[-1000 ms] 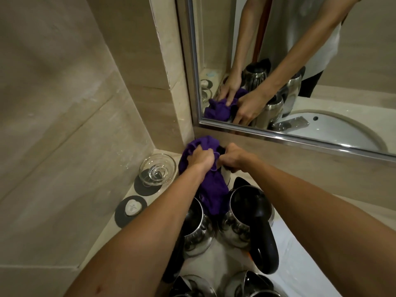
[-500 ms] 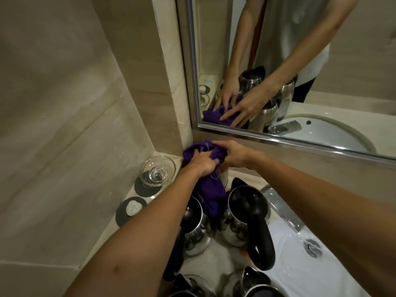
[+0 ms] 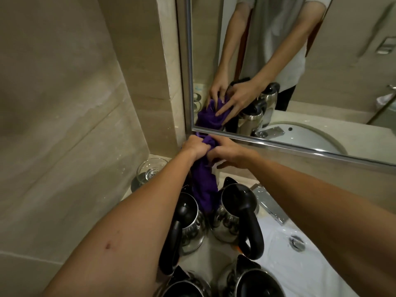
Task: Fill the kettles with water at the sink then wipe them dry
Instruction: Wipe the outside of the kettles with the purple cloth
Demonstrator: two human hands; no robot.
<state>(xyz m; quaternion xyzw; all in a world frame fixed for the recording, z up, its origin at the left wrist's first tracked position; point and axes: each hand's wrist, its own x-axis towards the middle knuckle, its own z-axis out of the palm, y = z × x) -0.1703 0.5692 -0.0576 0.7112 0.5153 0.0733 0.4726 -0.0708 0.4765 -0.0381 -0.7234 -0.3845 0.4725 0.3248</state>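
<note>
Here we had both hands up at the far kettle, the one tucked closest to the mirror [image 3: 278,133], and most of it was hidden under the purple cloth [image 3: 203,181]. Our left hand [image 3: 196,147] was bunched tight into the cloth at the top, fingers curled into the fabric, so the cloth stayed pressed on the kettle's upper part while its loose tail hung down toward us. Our right hand [image 3: 228,154] lay against the cloth from the other side with fingers fairly straight and spread, more pressing and steadying than gripping; the reflection in the mirror showed the same flat fingers. We judged this as the drying step on that kettle, with 1 hand working the cloth and the other bracing the body so it would not slide on the wet counter.

Nearer us than the mirror stood 2 steel kettles with black handles, the left kettle [image 3: 188,224] and the right kettle [image 3: 233,213], lids open, and 2 more [image 3: 255,281] showed at the bottom edge. Away from the mirror to our right lay the sink [image 3: 321,264] with its drain. A glass bowl [image 3: 151,170] sat in the corner left of the mirror.
</note>
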